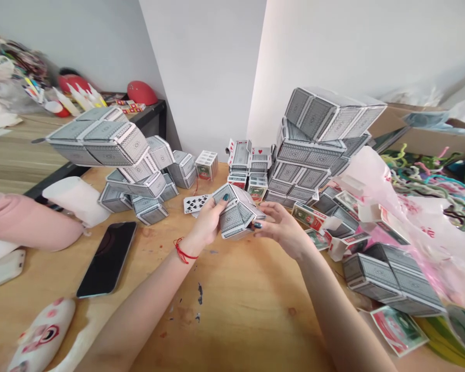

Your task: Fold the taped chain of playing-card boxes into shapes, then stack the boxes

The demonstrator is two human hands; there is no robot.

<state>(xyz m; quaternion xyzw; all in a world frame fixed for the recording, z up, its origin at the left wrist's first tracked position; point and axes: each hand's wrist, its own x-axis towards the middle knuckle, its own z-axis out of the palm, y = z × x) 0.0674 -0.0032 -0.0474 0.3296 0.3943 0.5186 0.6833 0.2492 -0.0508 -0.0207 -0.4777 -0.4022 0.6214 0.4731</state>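
Between my two hands, above the middle of the wooden table, is a block folded from grey-backed playing cards (234, 212). My left hand (211, 219) grips its left side, thumb on top. At its right end the fingers of my right hand (279, 227) pinch the edge where a card flap sticks out. A loose ten of spades card (196, 204) lies just left of the block. Behind it stand stacked card packs (258, 160) with some red-faced cards showing. A tall stack of similar card blocks (306, 150) rises to the right, and a leaning stack (135, 160) stands to the left.
A phone (107, 258), a pink bottle (31, 219) and a white roll (77, 199) lie at left. Opened card boxes (344, 237), another card block (393, 279) and yellow-green tape (453, 330) are at right. A cardboard box (395, 124) stands behind pink plastic.
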